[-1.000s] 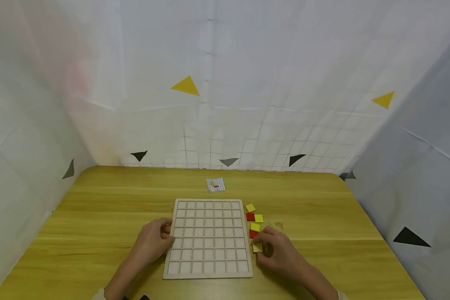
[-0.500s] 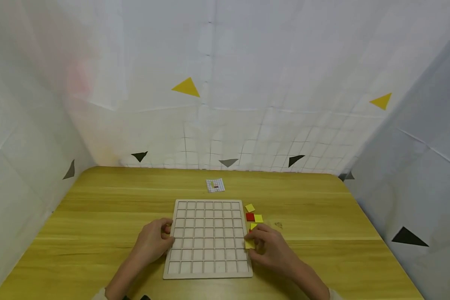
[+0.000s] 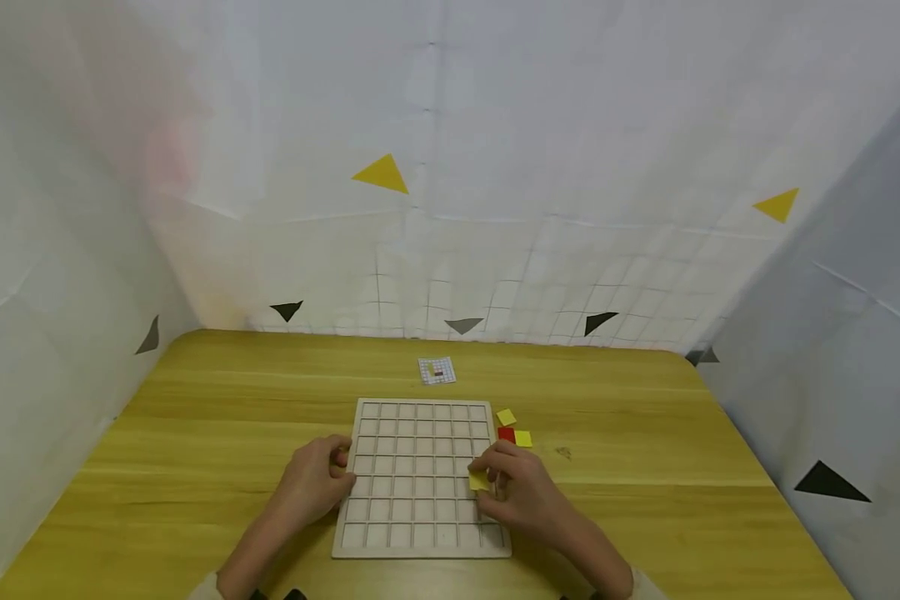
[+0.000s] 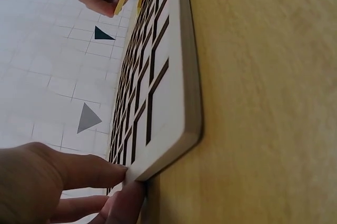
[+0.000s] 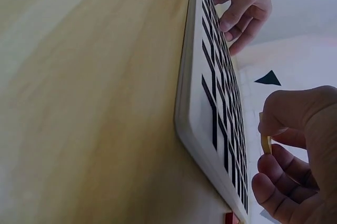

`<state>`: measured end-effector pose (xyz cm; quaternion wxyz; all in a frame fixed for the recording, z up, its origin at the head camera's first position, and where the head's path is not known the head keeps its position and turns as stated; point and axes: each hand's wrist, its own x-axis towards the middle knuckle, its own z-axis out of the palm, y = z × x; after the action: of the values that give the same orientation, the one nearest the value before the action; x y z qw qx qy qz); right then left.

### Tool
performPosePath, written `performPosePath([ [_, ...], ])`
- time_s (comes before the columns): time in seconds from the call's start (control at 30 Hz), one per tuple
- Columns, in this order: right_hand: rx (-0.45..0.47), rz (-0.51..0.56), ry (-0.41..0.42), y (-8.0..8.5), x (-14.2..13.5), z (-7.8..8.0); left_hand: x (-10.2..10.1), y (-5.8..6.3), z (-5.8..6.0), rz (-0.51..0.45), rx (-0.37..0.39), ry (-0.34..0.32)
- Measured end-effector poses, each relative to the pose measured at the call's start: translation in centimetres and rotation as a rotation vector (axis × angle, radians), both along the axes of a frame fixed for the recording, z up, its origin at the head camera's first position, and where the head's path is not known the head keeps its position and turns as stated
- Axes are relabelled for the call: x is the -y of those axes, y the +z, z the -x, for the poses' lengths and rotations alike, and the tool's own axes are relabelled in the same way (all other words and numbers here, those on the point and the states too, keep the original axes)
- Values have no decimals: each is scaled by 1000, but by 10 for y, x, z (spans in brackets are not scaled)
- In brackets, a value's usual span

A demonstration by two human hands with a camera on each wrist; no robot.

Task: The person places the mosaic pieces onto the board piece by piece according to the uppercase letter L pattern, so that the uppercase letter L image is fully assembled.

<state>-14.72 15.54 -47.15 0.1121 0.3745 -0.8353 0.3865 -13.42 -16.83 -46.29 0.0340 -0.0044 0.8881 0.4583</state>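
A pale square-grid board (image 3: pixel 420 552) lies flat on the table in the head view, and no tile shows in its visible cells. At its left edge my left hand (image 3: pixel 315 479) grips the rim between thumb and fingers; the left wrist view shows the fingertips (image 4: pixel 118 173) right at the board's edge. My right hand (image 3: pixel 525 492) pinches a thin yellow tile (image 3: pixel 478 481) between thumb and fingers, over the board's right-hand columns. In the right wrist view this tile (image 5: pixel 265 142) is held on edge, above the board's surface.
Beside the board's upper right lie a yellow tile (image 3: pixel 506 417), a red tile (image 3: pixel 506 434) and another yellow tile (image 3: pixel 523 439). A small printed grid card (image 3: pixel 437 371) sits behind the board. White sheeting (image 3: pixel 495 125) walls off the wooden table (image 3: pixel 217 400) behind and at the sides.
My right hand has carried the yellow tile leftward from the table beside the board to over its right columns, now covering the nearer loose tiles. The left hand keeps its place at the edge.
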Motion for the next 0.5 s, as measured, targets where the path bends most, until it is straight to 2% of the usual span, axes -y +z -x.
performPosePath([
  [0.5,66,-31,-10,6,22,17,-2,0,2,40,-26,2],
])
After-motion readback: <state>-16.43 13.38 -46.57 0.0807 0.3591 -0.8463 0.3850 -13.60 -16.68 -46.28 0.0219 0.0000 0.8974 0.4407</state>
